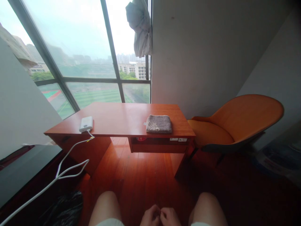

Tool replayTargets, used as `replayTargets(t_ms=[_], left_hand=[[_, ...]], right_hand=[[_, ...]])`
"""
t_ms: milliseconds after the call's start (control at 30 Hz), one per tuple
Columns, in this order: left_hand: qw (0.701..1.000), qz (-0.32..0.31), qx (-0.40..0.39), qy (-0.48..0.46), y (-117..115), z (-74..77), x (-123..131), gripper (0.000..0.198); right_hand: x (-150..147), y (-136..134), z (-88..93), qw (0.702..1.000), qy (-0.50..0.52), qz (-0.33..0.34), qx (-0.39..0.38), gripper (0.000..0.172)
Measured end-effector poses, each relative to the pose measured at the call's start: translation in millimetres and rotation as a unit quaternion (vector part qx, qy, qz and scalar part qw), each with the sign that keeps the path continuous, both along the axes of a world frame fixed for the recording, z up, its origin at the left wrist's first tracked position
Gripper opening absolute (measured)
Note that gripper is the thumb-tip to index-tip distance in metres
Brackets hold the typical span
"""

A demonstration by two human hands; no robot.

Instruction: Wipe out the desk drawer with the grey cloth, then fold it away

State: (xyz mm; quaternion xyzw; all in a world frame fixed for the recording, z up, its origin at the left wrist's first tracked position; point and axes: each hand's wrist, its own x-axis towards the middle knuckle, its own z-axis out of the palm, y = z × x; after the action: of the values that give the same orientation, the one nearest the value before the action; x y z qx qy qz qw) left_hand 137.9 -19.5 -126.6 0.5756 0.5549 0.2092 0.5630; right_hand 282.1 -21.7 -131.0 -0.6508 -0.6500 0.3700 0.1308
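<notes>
My left hand (151, 216) and my right hand (169, 216) rest low between my knees, at the bottom edge of the head view. Both have curled fingers, and their thumbs and fingertips meet or nearly meet in the middle. I see no object in either. Beyond them stands a reddish-brown wooden desk (117, 117). On its right half lies a folded grey-brown towel (159, 124) with a pale pattern at one corner. A white power bank (86, 124) sits near the left front edge, with a white cable (64, 158) plugged into it.
An orange chair (249, 116) stands right of the desk. Under the desktop, an open shelf (156, 142) holds a red item and white pieces. At left are a dark flat surface (28, 169) and a black plastic bag (64, 208). Windows (77, 40) rise behind the desk.
</notes>
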Motion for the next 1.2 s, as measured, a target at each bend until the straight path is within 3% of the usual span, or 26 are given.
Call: replayTargets(t_ms=[467, 833, 1200], left_hand=[[0.997, 0.008, -0.018, -0.079, 0.2, 11.8, 2.8, 0.015], [0.996, 0.028, -0.032, -0.076, 1.4, 3.6, 5.0, 0.01], [0.996, 0.035, -0.043, -0.067, 1.2, 3.1, 5.4, 0.007]], right_hand=[[0.7, 0.8, 12.8, 0.999, 0.037, -0.018, 0.003, 0.025], [0.9, -0.4, 2.1, 1.0, 0.008, 0.0, 0.007, 0.023], [0.3, -0.9, 4.4, 1.0, -0.006, -0.01, -0.006, 0.021]])
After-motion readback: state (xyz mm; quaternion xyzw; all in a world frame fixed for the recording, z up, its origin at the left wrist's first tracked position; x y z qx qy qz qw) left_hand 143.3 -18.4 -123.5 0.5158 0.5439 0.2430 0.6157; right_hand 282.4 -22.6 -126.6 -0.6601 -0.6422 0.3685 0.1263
